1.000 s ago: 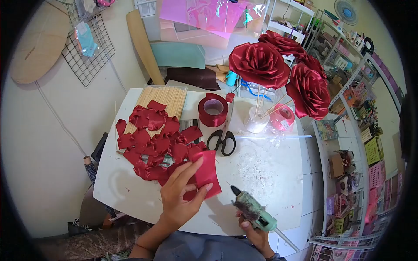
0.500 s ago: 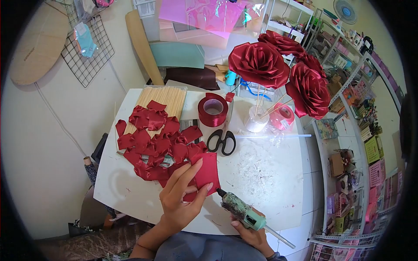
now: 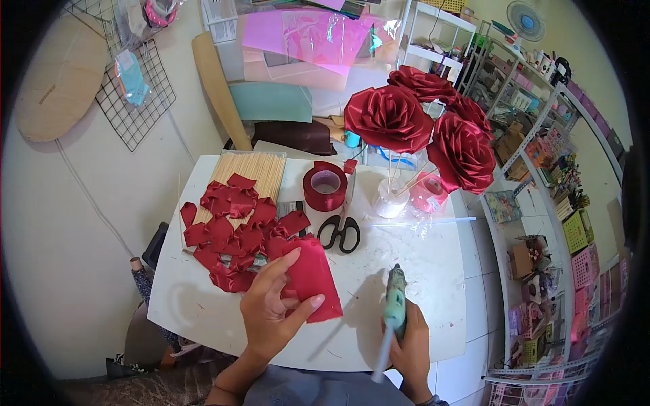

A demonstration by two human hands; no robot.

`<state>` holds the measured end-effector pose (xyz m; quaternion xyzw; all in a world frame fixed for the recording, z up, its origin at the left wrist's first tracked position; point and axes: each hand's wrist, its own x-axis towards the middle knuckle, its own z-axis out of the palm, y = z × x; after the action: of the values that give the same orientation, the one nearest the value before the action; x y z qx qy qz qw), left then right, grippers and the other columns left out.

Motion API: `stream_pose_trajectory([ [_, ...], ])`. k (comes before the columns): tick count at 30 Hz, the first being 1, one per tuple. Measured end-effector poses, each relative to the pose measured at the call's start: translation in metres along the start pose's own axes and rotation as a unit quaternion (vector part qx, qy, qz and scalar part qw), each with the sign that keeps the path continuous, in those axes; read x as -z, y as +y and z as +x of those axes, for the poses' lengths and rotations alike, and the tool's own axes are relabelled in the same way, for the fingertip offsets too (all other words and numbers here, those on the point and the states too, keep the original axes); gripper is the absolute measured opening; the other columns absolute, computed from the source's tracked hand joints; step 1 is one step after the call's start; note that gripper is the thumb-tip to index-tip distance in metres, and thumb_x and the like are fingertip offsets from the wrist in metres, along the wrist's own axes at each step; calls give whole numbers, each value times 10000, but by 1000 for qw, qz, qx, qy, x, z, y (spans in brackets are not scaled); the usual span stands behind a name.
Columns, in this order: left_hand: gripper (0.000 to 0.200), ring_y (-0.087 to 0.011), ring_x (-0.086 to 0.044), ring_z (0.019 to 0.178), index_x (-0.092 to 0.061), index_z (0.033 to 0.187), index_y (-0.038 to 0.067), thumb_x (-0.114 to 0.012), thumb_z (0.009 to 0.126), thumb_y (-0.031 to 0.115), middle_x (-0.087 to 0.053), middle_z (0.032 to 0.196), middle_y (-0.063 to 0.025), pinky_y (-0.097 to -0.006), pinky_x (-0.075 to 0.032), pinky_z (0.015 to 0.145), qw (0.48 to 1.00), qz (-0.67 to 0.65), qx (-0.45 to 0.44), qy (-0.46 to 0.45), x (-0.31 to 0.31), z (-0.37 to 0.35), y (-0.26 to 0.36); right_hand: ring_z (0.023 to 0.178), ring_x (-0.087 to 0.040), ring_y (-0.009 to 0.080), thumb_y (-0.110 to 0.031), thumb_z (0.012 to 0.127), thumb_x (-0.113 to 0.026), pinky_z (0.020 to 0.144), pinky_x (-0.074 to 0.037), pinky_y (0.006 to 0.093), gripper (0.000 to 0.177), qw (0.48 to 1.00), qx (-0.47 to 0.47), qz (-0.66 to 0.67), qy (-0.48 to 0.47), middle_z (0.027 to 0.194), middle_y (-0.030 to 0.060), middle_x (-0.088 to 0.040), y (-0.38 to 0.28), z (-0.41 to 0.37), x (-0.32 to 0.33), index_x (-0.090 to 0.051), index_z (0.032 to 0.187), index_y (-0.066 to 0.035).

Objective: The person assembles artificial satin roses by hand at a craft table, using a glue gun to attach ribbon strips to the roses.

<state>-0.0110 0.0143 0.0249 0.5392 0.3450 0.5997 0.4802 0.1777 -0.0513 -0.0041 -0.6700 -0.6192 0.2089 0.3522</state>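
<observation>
A red satin ribbon piece is held between the thumb and fingers of my left hand, over the front of the white table. My right hand grips a green glue gun, its dark nozzle pointing away from me and apart from the ribbon. Folded red ribbon petals lie in a heap left of the ribbon piece, partly over a bundle of wooden sticks. Black scissors and a red ribbon roll rest behind my left hand.
Large red ribbon roses stand on sticks in a white holder at the back right. Beside it is a pink roll in plastic. A clear glue stick lies on the white table. Shelves line the right.
The glue gun has moved right, away from the ribbon's edge, and turned to point forward. My left hand has tilted the ribbon piece and moved slightly left. The camera view has shifted a little.
</observation>
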Motion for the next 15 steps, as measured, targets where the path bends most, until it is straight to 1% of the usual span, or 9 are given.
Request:
stream_pose_trajectory([
  [1,547,-220,-459,1035,-373,1174,-45,-582,676,-132,-421,1125,-132,-296,-500,782,1000,0,-3,-1,2,0,2,682,-496,381,-112,731,-577,594,-426,398,408,999,3,-33,-7,843,235,-451,1,2,0,-409,1052,76],
  [2,526,-226,-452,1046,-379,1162,-58,-570,680,-143,-422,1125,-135,-301,-492,796,1000,-27,-6,-5,3,0,5,682,-496,381,-112,731,-577,594,-426,398,408,999,6,-33,-6,843,235,-451,-1,3,0,-409,1052,76],
  [4,505,-231,-444,1058,-385,1151,-71,-558,684,-154,-423,1126,-138,-306,-484,810,998,-53,-12,-6,7,-1,10,691,-506,369,-118,689,-605,597,-423,394,391,996,-61,-60,-6,854,216,-478,-7,4,-4,-456,1009,50],
  [8,467,-238,-440,1064,-403,1136,-74,-534,697,-164,-435,1113,-147,-322,-476,829,997,-72,8,-21,9,-7,17,694,-523,333,-136,675,-628,594,-425,381,421,993,-66,-99,-16,820,186,-478,-12,3,-3,-472,1028,32],
  [10,428,-223,-481,1014,-440,1111,-67,-543,704,-148,-454,1085,-146,-308,-492,803,998,-55,13,-27,4,-10,20,702,-545,288,-147,697,-643,567,-445,345,398,989,-31,-145,-2,885,187,-481,-19,3,6,-488,1009,47],
  [11,428,-223,-481,1014,-440,1111,-67,-543,704,-148,-454,1085,-146,-308,-492,803,998,-59,12,-29,2,-11,20,702,-545,288,-147,697,-643,567,-445,345,398,989,-32,-148,0,885,187,-481,-22,5,10,-488,1009,47],
  [13,388,-202,-513,962,-482,1082,-47,-553,709,-129,-472,1054,-137,-293,-505,775,995,-38,48,-74,-2,-13,19,720,-552,235,-93,676,-659,566,-444,287,337,994,19,26,107,899,162,-511,-29,11,17,-537,960,40],
  [14,361,-188,-531,925,-509,1061,-34,-562,713,-114,-488,1030,-132,-285,-510,762,993,-57,69,-71,-7,-15,17,738,-545,190,-10,664,-652,598,-437,252,287,983,27,134,119,893,141,-551,-33,14,16,-565,933,43],
  [15,361,-188,-531,925,-509,1061,-34,-562,713,-114,-488,1030,-132,-285,-510,762,993,-60,71,-76,-9,-16,16,738,-545,190,-10,664,-652,598,-437,252,287,983,23,131,123,893,141,-551,-33,15,13,-565,933,43],
])
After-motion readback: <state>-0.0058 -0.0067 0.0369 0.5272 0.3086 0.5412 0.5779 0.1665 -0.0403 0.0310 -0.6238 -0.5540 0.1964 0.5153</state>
